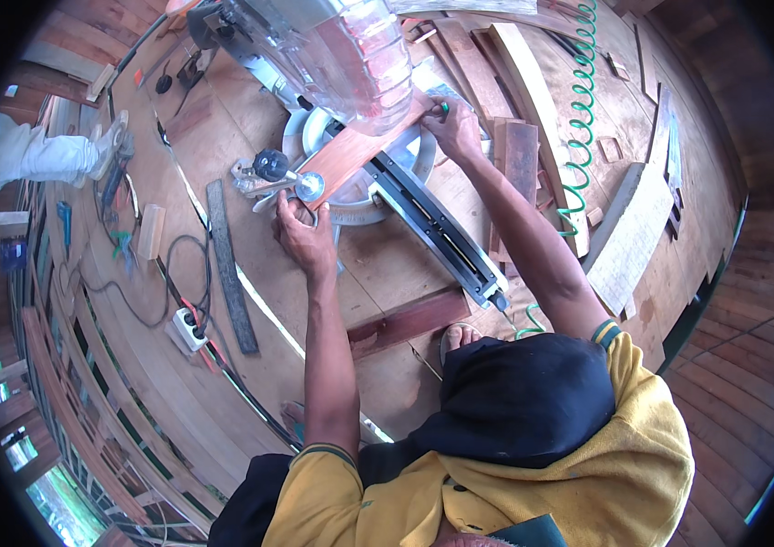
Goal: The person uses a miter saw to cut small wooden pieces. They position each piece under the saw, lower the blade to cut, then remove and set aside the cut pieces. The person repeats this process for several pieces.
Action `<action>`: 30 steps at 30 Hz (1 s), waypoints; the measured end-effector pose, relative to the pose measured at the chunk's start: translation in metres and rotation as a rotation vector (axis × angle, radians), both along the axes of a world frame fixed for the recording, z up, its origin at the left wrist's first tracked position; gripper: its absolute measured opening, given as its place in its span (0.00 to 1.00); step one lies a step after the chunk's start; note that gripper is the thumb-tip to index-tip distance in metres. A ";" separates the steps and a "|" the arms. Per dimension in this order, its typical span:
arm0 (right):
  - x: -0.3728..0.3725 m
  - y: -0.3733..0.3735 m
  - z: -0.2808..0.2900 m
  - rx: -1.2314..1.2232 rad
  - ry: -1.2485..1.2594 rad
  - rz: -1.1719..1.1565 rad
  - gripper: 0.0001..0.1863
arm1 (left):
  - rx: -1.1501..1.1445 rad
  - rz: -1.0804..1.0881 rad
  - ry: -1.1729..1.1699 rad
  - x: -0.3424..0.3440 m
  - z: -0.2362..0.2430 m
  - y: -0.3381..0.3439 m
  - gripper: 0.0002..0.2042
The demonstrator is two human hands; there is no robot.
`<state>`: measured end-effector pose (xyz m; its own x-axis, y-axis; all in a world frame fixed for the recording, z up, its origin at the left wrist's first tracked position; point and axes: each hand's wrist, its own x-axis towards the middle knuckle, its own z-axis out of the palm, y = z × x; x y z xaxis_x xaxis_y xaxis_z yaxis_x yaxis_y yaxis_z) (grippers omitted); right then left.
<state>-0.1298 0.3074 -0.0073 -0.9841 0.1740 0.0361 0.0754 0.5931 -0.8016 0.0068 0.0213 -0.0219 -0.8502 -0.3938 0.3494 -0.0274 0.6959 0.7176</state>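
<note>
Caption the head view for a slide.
Left hand at the miter saw's clamp knob; right hand steadies a reddish board.
</note>
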 end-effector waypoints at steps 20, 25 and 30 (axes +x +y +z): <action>0.040 -0.040 0.010 0.307 0.272 0.351 0.31 | -0.048 0.081 -0.010 0.027 0.006 0.007 0.36; 0.039 -0.045 0.012 0.263 0.213 0.309 0.31 | -0.037 0.093 0.012 0.020 0.004 0.017 0.34; 0.040 -0.047 0.011 0.275 0.182 0.307 0.27 | -0.013 0.112 0.025 0.016 -0.004 0.023 0.32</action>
<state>-0.0898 0.2601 0.0037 -0.9619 -0.1650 0.2179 -0.2650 0.7590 -0.5948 0.0226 0.0439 -0.0260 -0.7921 -0.4811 0.3756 -0.0874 0.6985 0.7103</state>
